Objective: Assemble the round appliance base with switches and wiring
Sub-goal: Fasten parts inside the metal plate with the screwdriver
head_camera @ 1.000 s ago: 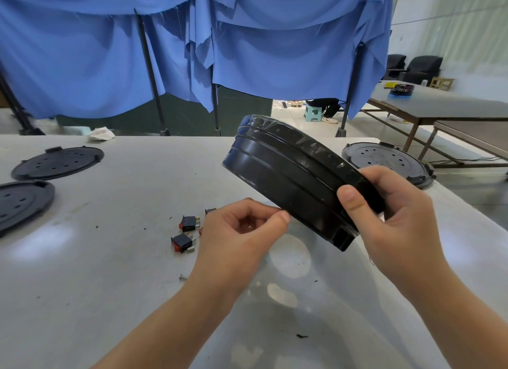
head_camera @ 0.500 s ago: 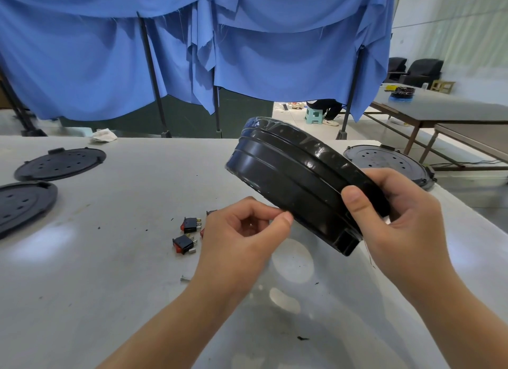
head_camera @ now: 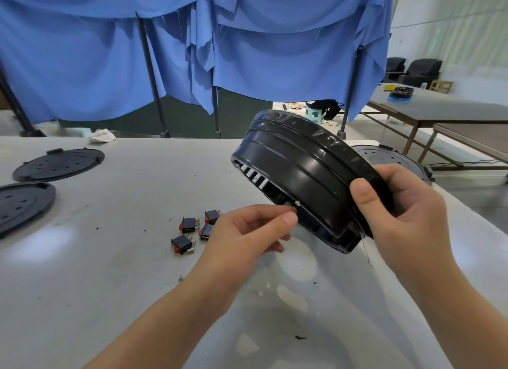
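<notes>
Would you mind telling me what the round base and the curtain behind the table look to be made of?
Round base: probably glossy black moulded plastic, given its sharp highlights and ridges. Curtain: thin matte blue woven fabric; it drapes in folds and has frayed edges.

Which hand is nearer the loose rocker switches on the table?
Left. The left hand hovers just right of the rocker switches, its knuckles overlapping one. The right hand grips the round base, farther right.
</notes>
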